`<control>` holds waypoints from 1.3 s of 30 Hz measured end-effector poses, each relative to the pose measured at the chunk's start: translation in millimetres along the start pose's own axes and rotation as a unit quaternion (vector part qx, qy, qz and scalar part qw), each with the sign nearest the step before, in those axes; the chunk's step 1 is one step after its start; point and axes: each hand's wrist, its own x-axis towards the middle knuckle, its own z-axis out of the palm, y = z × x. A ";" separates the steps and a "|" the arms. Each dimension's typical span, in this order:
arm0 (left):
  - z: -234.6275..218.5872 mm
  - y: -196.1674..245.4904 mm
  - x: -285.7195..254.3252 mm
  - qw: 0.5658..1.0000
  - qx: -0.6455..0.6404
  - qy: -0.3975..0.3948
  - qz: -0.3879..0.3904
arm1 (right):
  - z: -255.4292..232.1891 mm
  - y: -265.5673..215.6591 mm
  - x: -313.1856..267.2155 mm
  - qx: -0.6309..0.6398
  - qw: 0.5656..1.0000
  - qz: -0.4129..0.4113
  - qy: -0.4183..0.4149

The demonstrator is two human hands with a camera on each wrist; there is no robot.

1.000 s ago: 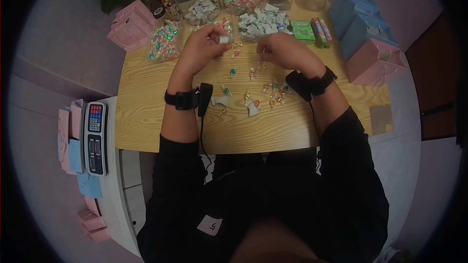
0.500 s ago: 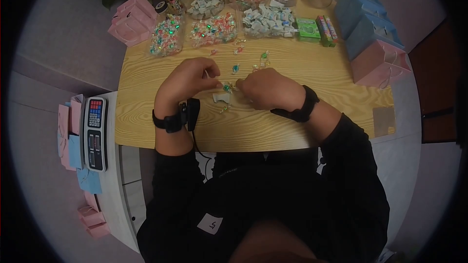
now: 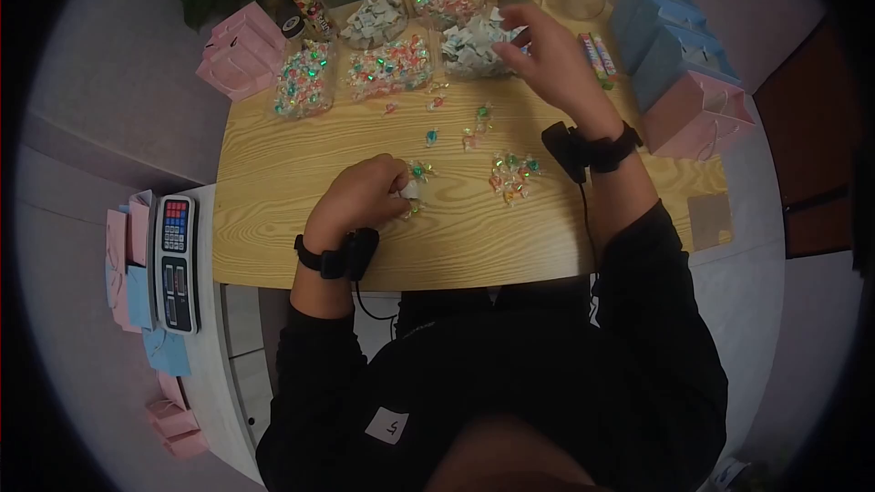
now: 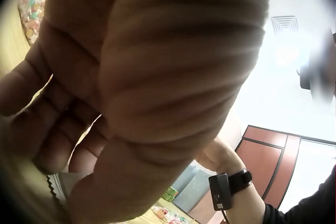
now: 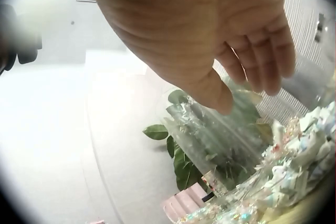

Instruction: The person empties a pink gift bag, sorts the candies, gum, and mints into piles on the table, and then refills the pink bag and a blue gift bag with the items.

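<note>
My left hand [image 3: 365,193] is low over the middle of the table, its fingers and thumb pinching a white-wrapped candy [image 3: 410,189]. The left wrist view shows the serrated edge of that wrapper [image 4: 60,184] between thumb and fingertips. Just beyond these fingers lies a green twist-wrapped candy [image 3: 419,170]. My right hand [image 3: 558,59] is raised at the tub of white-wrapped candies [image 3: 474,47], thumb and fingers apart. Nothing shows between the right fingers [image 5: 252,61] in the right wrist view.
A small pile of colourful candies [image 3: 513,178] lies right of centre, with loose ones such as a blue candy [image 3: 431,138] behind. Tubs of twist-wrapped candies [image 3: 390,66] line the back. Pink bags [image 3: 241,53] stand left, blue bags [image 3: 688,68] right. A scale [image 3: 176,264] sits beside the table.
My right hand has left the candies at the table's middle and risen to the tub of white-wrapped candies. My left hand has come down from the tubs to the white-wrapped candy near the front.
</note>
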 end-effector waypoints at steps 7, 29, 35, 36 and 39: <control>-34.2 18.8 31.5 1.000 -0.015 0.021 0.011 | -39.0 2.8 -7.3 -0.166 0.952 0.122 -0.225; -20.9 -34.5 71.0 0.957 -0.074 0.270 -0.081 | 36.4 7.4 -29.8 -0.086 0.887 0.174 -0.419; 6.9 -51.9 72.5 0.954 -0.016 0.288 -0.081 | 61.0 -29.6 7.2 -0.081 0.866 0.131 -0.476; 9.7 -54.6 73.8 0.955 -0.005 0.287 -0.070 | 64.3 -27.7 17.3 -0.089 0.882 0.149 -0.438; 9.5 -58.8 74.7 0.963 0.008 0.264 -0.054 | 83.7 -3.5 24.8 -0.134 0.921 0.131 -0.342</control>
